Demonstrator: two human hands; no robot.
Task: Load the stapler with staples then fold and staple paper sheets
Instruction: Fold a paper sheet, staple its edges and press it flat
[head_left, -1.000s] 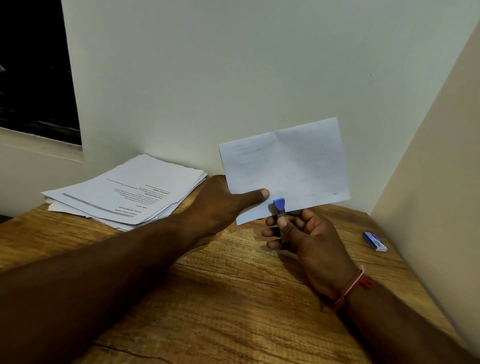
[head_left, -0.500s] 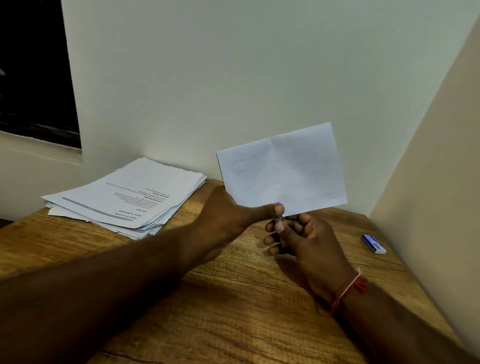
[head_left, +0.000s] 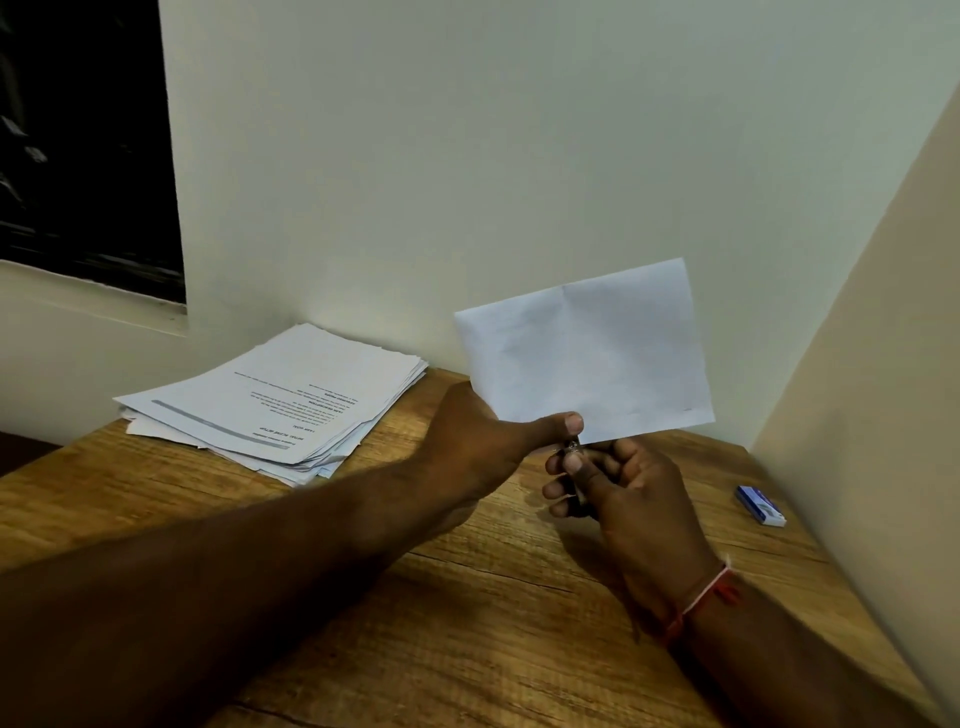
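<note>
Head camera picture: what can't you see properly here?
Head view, hidden: small stapler, nearly all inside the right hand and behind the folded white paper sheet.
Head view, hidden: fingers of the left hand, behind that sheet.
Head view, too small: print on the stack of white printed sheets; label on the small blue-and-white box.

Dim, warm indoor light: the pale back wall (head_left: 519, 156) reads grey-green, the window (head_left: 78, 156) at upper left is near black, and the folded sheet (head_left: 587, 358) is the brightest patch. The left forearm (head_left: 249, 582) is dark and underlit, with a soft, diffuse shadow beside it on the worktop (head_left: 467, 665). Wide-angle bend tilts the side wall (head_left: 883, 364) at the right edge; print on the paper stack (head_left: 291, 400) is soft, fine detail smeared.
</note>
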